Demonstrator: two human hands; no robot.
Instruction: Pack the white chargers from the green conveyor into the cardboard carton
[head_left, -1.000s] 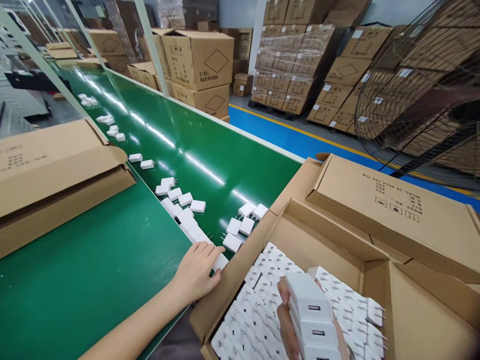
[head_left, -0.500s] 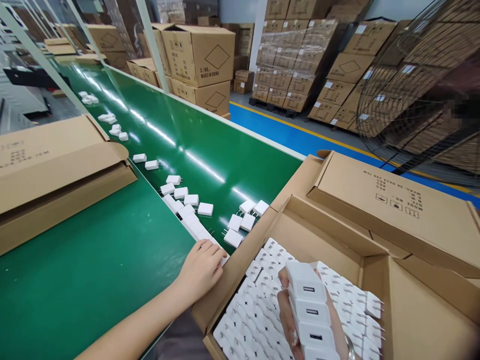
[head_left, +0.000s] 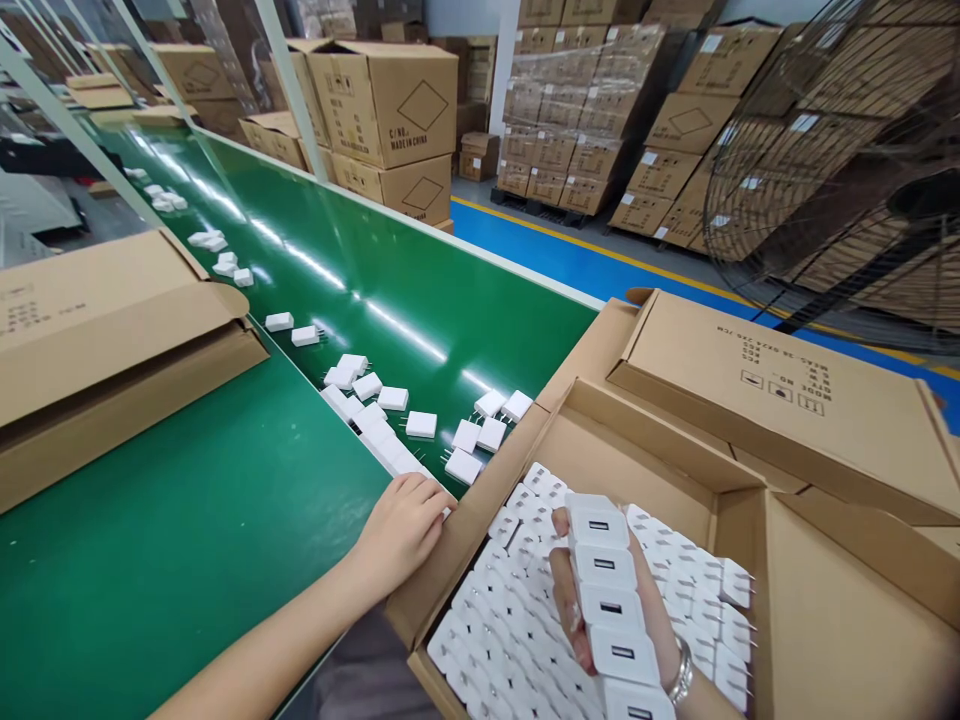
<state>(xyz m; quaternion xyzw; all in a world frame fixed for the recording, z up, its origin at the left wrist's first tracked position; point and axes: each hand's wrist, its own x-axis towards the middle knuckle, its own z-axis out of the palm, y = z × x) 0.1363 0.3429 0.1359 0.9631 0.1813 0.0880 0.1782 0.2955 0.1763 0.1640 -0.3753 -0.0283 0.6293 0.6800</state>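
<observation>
My right hand point(head_left: 568, 590) is closed around a stacked row of several white USB chargers point(head_left: 611, 606), ports facing up towards me. It is over an open cardboard carton point(head_left: 645, 440) filled with upright white chargers point(head_left: 487, 610), their metal prongs pointing up. My left hand point(head_left: 405, 525) rests at the near edge of the green conveyor belt point(head_left: 450, 310), fingers curled over the end of a line of chargers point(head_left: 379, 437) along that edge. Its fingertips are mostly hidden, with a bit of white charger showing beside them.
Loose chargers point(head_left: 421, 424) lie scattered on the belt, with a small cluster point(head_left: 478, 435) against the carton. A closed carton point(head_left: 780, 380) sits behind the open one. Another box point(head_left: 112, 340) stands on the green worktop point(head_left: 195, 540). Beyond are stacked cartons point(head_left: 382, 110) and a large fan point(head_left: 847, 180).
The charger row in my right hand has risen slightly and shifted left, showing more of its length. My left hand stays at the belt edge. Some chargers near the line have shifted slightly.
</observation>
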